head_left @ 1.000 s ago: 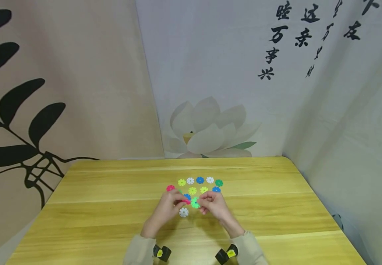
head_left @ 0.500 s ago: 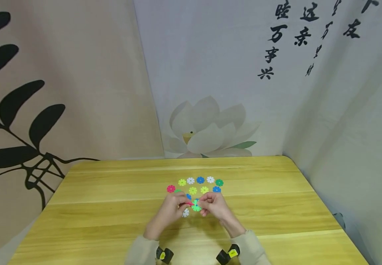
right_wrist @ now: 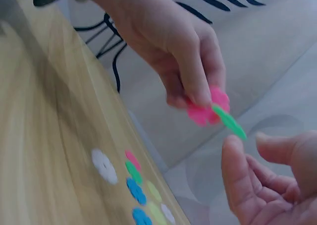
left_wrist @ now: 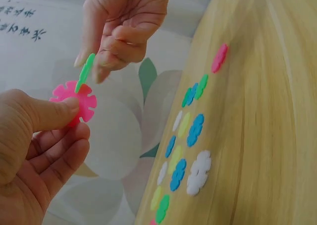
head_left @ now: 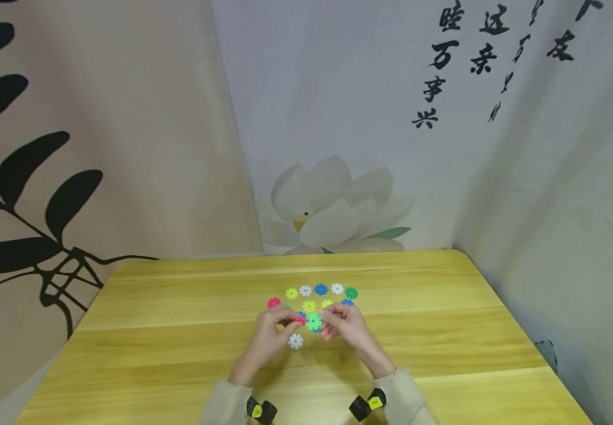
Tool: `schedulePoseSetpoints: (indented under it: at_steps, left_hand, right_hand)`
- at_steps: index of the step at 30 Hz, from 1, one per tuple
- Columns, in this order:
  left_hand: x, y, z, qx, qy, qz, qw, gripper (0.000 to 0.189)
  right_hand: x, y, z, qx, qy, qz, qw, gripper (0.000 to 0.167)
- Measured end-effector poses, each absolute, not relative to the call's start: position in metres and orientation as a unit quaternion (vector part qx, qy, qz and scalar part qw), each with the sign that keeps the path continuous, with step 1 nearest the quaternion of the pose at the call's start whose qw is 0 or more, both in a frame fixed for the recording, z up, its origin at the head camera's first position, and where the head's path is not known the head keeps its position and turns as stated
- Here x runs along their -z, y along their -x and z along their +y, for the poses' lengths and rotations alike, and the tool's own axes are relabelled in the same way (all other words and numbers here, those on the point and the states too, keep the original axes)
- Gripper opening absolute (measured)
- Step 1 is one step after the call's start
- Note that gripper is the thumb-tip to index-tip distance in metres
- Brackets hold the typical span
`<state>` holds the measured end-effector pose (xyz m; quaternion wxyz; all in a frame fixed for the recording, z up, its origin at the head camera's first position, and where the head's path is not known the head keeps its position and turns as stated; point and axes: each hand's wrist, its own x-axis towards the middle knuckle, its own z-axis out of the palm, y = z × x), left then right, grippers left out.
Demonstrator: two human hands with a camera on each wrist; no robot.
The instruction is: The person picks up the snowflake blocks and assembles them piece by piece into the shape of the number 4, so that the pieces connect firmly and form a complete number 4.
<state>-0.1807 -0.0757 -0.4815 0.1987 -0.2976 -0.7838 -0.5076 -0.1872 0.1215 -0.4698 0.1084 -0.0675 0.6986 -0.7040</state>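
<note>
Green disc [head_left: 313,321] shifted (left hand [head_left: 269,333] pinches pink disc [left_wrist: 87,103]).

Seventeen small flower-shaped discs [head_left: 309,306] in all. Fifteen lie on one wooden counter [head_left: 444,330]: four blue discs [head_left: 320,289], three white discs [head_left: 336,288], three yellow discs [head_left: 292,293], three green discs [head_left: 351,293] and two pink discs [head_left: 273,303]. The other two are up off the surface: one raised pink disc [left_wrist: 88,102] and one raised green disc [left_wrist: 85,71]. There are two hands: one left hand [head_left: 273,333], one right hand [head_left: 346,324]. Also two pale sleeves [head_left: 227,404], two black wrist devices [head_left: 359,408] bearing one yellow label [head_left: 375,403] each, one printed lotus [head_left: 333,206] and one printed dark leafy branch [head_left: 30,162].
</note>
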Motion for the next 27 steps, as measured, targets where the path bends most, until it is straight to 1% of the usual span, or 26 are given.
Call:
schedulePoseSetpoints:
  at_steps: [3, 5, 7, 9, 13, 18, 21, 27]
  left_hand:
    - [0.482, 0.18, -0.08, 0.503, 0.285, -0.793, 0.195, 0.005]
    - [0.481, 0.18, -0.083, 0.502, 0.274, -0.798, 0.191, 0.005]
    - [0.48, 0.179, -0.086, 0.501, 0.269, -0.801, 0.186, 0.005]
    - [0.479, 0.18, -0.088, 0.501, 0.268, -0.8, 0.193, 0.008]
    - [0.479, 0.18, -0.091, 0.501, 0.269, -0.8, 0.193, 0.011]
    - [0.479, 0.179, -0.092, 0.498, 0.264, -0.807, 0.176, 0.008]
    - [0.479, 0.178, -0.093, 0.497, 0.266, -0.807, 0.176, 0.004]
    - [0.481, 0.177, -0.093, 0.492, 0.266, -0.809, 0.18, 0.005]
  right_hand:
    - [0.474, 0.193, 0.129, 0.701, 0.05, 0.706, 0.084, 0.023]
    - [0.478, 0.196, 0.135, 0.69, 0.036, 0.72, 0.065, 0.023]
    - [0.483, 0.198, 0.141, 0.667, 0.024, 0.743, 0.046, 0.02]
    - [0.489, 0.2, 0.147, 0.639, 0.016, 0.769, 0.023, 0.018]
    - [0.501, 0.201, 0.158, 0.603, 0.013, 0.798, 0.004, 0.016]
    - [0.509, 0.199, 0.171, 0.563, 0.047, 0.825, 0.0, 0.018]
    - [0.512, 0.197, 0.177, 0.529, 0.072, 0.845, 0.003, 0.021]
    - [0.516, 0.192, 0.185, 0.482, 0.106, 0.87, 0.006, 0.028]
